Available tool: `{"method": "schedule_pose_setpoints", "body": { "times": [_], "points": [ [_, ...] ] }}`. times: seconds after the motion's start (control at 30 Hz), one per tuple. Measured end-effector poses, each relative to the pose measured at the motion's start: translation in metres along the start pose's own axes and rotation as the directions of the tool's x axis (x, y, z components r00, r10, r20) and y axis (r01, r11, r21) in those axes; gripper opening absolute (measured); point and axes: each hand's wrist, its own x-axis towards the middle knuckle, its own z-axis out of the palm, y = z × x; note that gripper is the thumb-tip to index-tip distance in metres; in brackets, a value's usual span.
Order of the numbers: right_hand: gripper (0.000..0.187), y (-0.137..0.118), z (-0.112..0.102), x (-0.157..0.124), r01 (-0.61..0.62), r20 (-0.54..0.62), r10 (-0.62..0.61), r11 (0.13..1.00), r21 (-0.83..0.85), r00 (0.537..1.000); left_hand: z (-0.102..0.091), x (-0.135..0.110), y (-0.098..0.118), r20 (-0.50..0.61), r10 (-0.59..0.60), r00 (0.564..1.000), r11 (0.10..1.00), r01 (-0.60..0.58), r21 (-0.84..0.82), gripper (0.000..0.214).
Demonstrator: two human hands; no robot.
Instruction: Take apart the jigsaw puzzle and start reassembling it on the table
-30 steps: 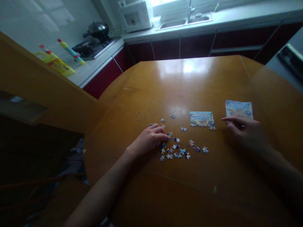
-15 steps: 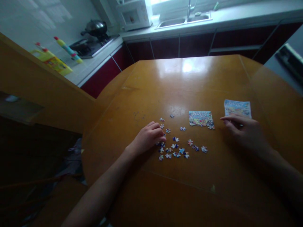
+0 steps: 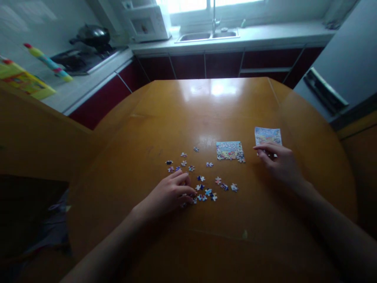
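Note:
My left hand (image 3: 173,190) rests over the near left part of a spread of loose jigsaw pieces (image 3: 208,192). Its fingers are bent but apart, with fingertips touching pieces and hiding some of them. Right of the spread lies a partly assembled jigsaw puzzle (image 3: 229,150), its near edge uneven. My right hand (image 3: 278,161) is at the near edge of a small printed picture sheet (image 3: 267,135), covering its lower part. Thumb and index finger there are pinched together; what sits between them is too small to make out.
Everything lies on a wooden table (image 3: 188,114) with rounded sides. Beyond it are a counter with a double sink (image 3: 196,36) and a microwave (image 3: 146,23). A wok (image 3: 93,36) stands on the stove, with yellow bottles (image 3: 26,80) nearer at left.
My view has turned rightward. The left hand has shifted nearer to me over the spread, uncovering pieces at its far left and covering near ones. The right hand stays pinched by the sheet.

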Motion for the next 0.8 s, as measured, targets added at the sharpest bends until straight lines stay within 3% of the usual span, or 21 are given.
{"method": "schedule_pose_setpoints", "body": {
  "times": [0.13,0.33,0.57,0.8],
  "points": [
    [0.014,-0.026,0.001,-0.008,0.140,0.029,-0.140,0.990,0.015,0.990,0.005,-0.004,-0.003,-0.020,0.032,0.999,0.999,-0.032,0.005,0.007],
    [0.017,-0.050,0.017,-0.021,0.288,0.217,-0.309,0.949,0.126,0.926,0.011,-0.014,0.006,-0.010,0.072,0.997,0.996,-0.072,0.043,0.013],
    [0.018,-0.050,0.014,-0.022,0.273,0.231,-0.306,0.948,0.165,0.924,0.012,-0.023,0.020,-0.085,0.038,0.996,0.998,-0.033,0.061,0.020],
    [0.018,-0.052,0.013,-0.022,0.281,0.211,-0.311,0.946,0.161,0.927,0.018,-0.042,0.012,-0.194,-0.039,0.980,0.999,0.045,0.027,0.025]
  ]
}}
